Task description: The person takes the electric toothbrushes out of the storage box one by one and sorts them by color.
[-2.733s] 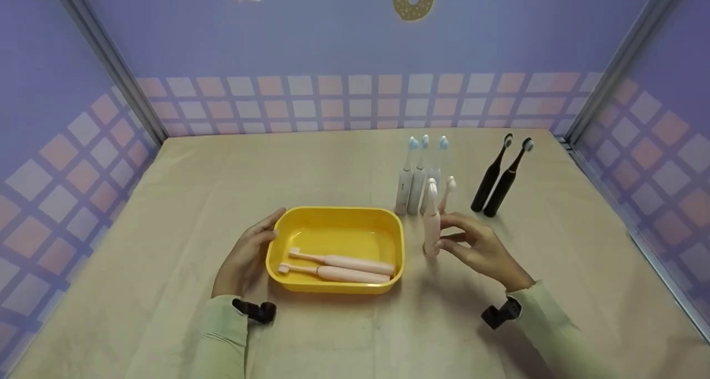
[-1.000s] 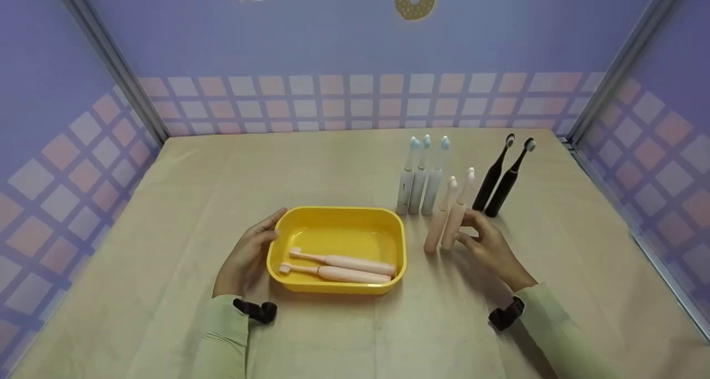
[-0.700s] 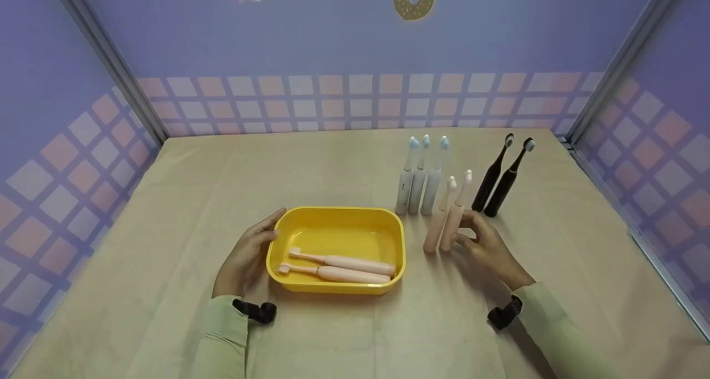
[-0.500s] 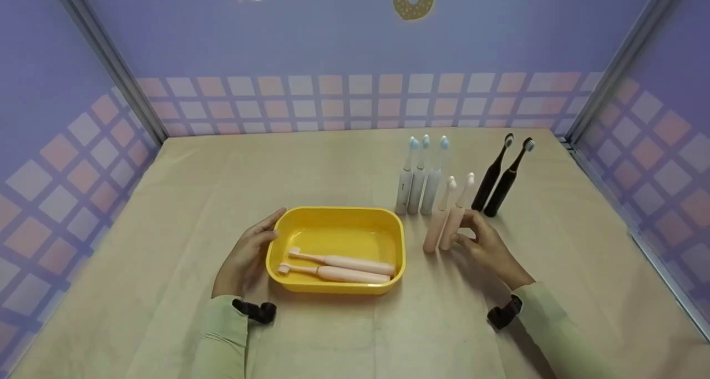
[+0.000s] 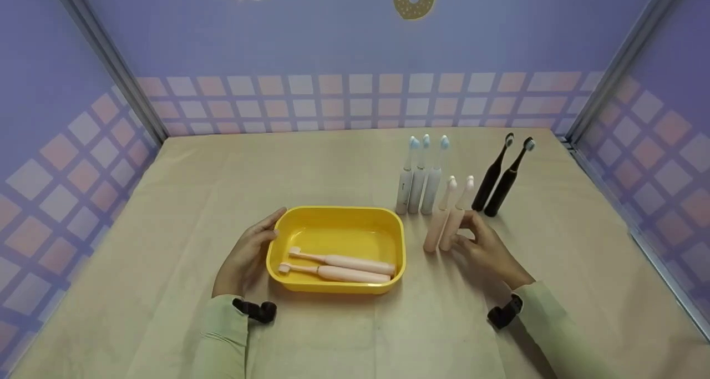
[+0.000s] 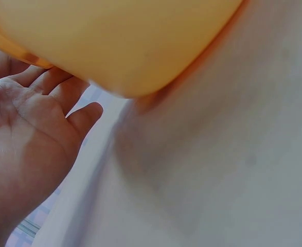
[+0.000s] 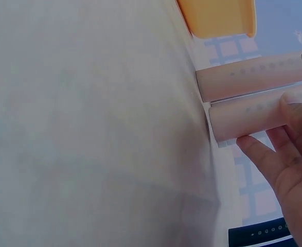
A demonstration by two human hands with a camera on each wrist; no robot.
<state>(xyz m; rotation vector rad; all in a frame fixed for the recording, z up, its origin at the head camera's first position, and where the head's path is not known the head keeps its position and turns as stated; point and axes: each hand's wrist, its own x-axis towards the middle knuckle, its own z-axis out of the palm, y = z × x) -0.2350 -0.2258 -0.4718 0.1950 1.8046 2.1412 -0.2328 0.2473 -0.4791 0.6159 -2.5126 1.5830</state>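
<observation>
Right wrist — gripped pink toothbrush (image 7: 251,114), marks (image 7: 253,108) unreadable

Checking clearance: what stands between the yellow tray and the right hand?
Two pink toothbrushes, one pinched by that hand, then bare tablecloth before the tray, in the head view.

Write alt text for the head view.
A person's right hand pinches an upright pink toothbrush beside a second pink toothbrush; the left hand touches a yellow tray where two pink toothbrushes lie. Farther back stand three white toothbrushes and two black toothbrushes.
</observation>
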